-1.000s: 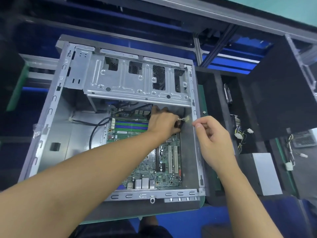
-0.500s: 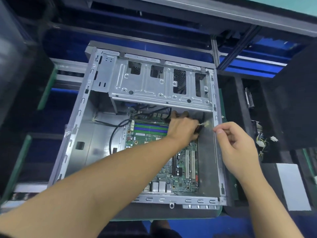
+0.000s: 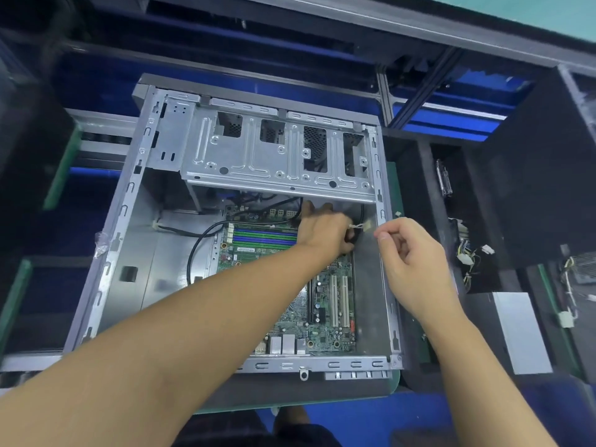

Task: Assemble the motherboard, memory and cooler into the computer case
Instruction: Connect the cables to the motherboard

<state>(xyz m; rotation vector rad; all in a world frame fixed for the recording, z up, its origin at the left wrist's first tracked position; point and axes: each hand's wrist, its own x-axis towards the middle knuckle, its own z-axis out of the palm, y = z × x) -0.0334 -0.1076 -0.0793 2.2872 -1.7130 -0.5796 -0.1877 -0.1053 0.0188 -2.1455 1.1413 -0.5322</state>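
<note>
1. The computer case (image 3: 106,253) was laid on its side on a green mat (image 3: 290,406), open face up. The silver drive cage (image 3: 274,156) spanned the far end.
2. The motherboard (image 3: 325,311) was seated flat on the case floor. It was set toward the right wall, with the port block at the near edge.
3. The blue and green memory slots (image 3: 264,237) were lined up across the far part of the board. Whether sticks were sitting in them couldn't be told, tbh.
4. The left hand (image 3: 322,230) was reached in at the board's far right corner, just under the cage's lip. Its fingers were curled tight round a white connector lead (image 3: 361,225), and something black was bunched into the same grip.
5. The lead's little plug end was left sticking out to the right of that fist, above the bare strip of case floor.
6. The right hand (image 3: 409,253) was held over the case's right rail, just beside the plug. Thumb and forefinger were pressed together and the other fingers tucked in. Whether anything thin was caught in that pinch couldn't be made out.
7. A black cable (image 3: 196,243) was looped from the left wall over to the board's far edge.
8. Off to the right of the case, loose wiring (image 3: 467,256) with white plugs was heaped in a dark tray. A pale grey panel (image 3: 522,330) was lying nearer.
</note>
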